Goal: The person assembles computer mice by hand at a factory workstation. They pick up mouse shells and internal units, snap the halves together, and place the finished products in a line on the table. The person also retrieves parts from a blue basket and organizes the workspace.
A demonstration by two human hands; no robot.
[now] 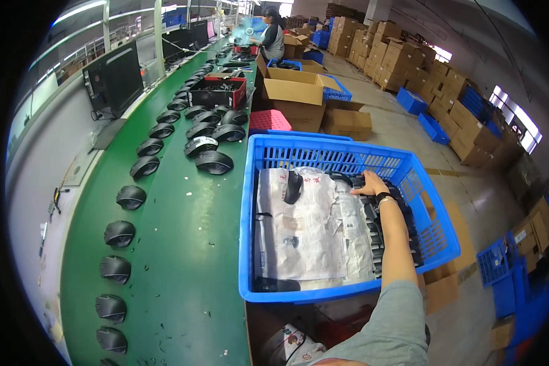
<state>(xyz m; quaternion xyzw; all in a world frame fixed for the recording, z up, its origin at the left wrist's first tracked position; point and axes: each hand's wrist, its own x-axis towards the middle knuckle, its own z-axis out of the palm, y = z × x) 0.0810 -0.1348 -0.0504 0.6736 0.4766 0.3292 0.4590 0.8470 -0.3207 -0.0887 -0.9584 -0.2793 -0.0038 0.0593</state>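
My right hand (374,185) is inside the blue plastic basket (352,295), at its far right part, with a dark band on the wrist. Its thumb and fingers curve around a black computer mouse among others packed there; the hand partly hides it. Printed paper sheets (308,244) cover much of the basket's contents, and one black mouse (293,186) lies on top of them. More dark mice (409,229) show along the right side, beside my forearm. My left hand is out of view.
A green workbench (183,274) runs along the left, bearing a long row of black mice (115,269) and a cluster (214,162). Beyond stand a red-and-black bin (218,94), open cartons (294,91) and a monitor (113,79). Another person (273,39) works far along the bench.
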